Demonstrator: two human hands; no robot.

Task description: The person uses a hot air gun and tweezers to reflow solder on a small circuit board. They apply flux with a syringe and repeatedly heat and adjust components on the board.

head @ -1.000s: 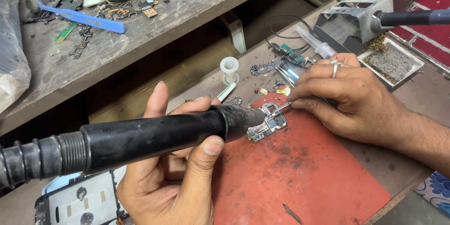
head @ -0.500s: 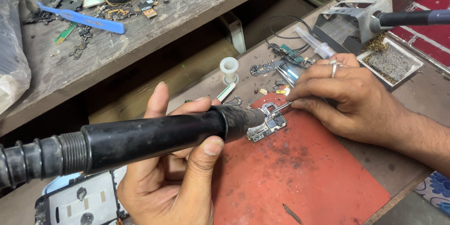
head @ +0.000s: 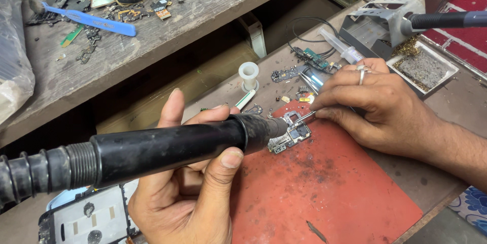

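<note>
My left hand point(head: 187, 193) grips a thick black hot-air wand point(head: 167, 145) with a ribbed hose at its rear; its metal nozzle points at a small circuit board point(head: 290, 136). That board lies on a worn red mat point(head: 329, 193). My right hand point(head: 378, 107), a ring on one finger, pinches metal tweezers point(head: 304, 117) whose tips touch the board's upper edge, right by the nozzle.
A soldering iron point(head: 446, 19) rests in a grey metal stand point(head: 385, 18) beside a tray with a sponge point(head: 423, 69). A white spool point(head: 248, 74), a syringe point(head: 341, 47) and loose board parts lie behind the mat. A blue pry tool point(head: 91, 20) lies on the wooden shelf. A phone frame point(head: 86, 218) sits bottom left.
</note>
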